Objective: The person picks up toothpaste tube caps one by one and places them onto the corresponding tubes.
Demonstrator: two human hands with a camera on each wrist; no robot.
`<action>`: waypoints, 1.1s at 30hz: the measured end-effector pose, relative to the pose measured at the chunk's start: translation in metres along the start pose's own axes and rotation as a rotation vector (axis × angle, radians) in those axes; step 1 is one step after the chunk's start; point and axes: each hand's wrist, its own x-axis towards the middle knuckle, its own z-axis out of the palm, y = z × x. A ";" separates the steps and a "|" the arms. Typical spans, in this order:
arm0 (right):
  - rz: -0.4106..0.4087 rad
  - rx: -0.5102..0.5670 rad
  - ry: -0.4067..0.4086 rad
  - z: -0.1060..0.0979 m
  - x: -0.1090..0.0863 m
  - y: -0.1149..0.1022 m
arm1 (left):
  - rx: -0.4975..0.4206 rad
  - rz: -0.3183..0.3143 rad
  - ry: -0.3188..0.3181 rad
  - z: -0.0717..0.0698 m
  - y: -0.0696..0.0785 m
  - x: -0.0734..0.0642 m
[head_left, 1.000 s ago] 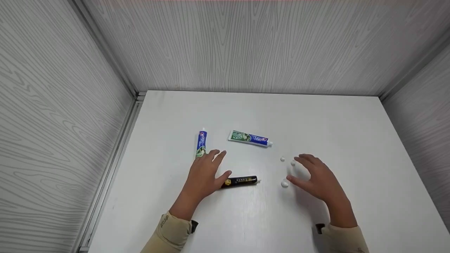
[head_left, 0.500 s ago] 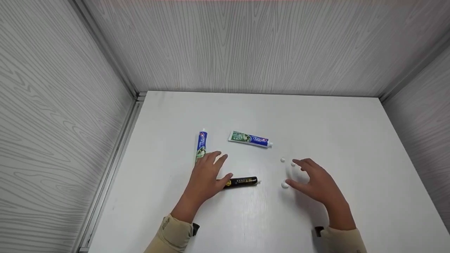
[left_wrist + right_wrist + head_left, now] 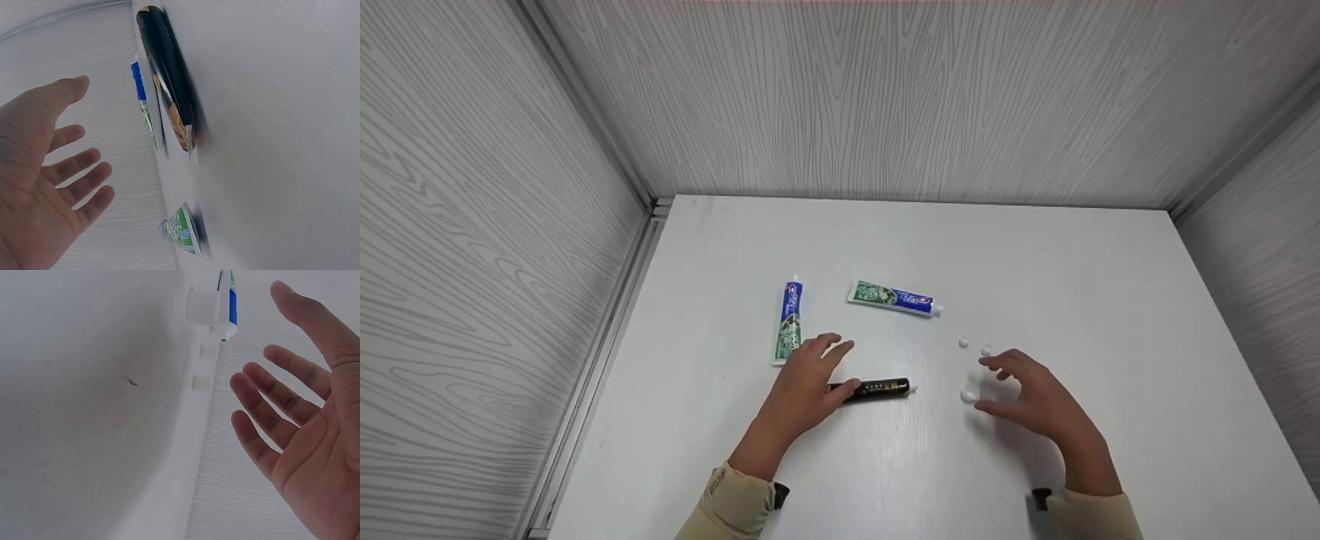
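My left hand [image 3: 808, 386] hovers over the tail end of a black tube [image 3: 879, 388], fingers spread and apart from it in the left wrist view. The black tube [image 3: 167, 73] lies flat with its uncapped nozzle to the right. My right hand [image 3: 1039, 394] hangs above the table beside a larger white cap [image 3: 969, 394], its fingers loosely bent around nothing. Two smaller white caps, a left one [image 3: 963, 343] and a right one [image 3: 986, 350], sit just beyond. In the right wrist view the larger cap [image 3: 203, 306] stands nearest.
One blue and green toothpaste tube [image 3: 790, 322] lies lengthwise beyond my left hand. A second toothpaste tube [image 3: 894, 298] lies crosswise farther back, nozzle to the right. The white table [image 3: 1035, 255] meets grey wood-grain walls [image 3: 840, 97] at the back and sides.
Both hands have drawn slightly back toward me, the left also a little to the right. More of the left toothpaste tube now shows. The tubes and caps have stayed in place.
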 end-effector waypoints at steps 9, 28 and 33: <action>0.035 0.017 -0.059 0.002 -0.001 0.005 | -0.101 0.025 -0.075 0.008 -0.002 -0.002; 0.062 0.034 -0.100 0.006 0.000 0.009 | -0.131 0.038 -0.122 0.029 -0.002 0.001; 0.076 0.024 -0.112 0.009 0.001 0.010 | -0.130 0.047 -0.129 0.034 -0.003 0.003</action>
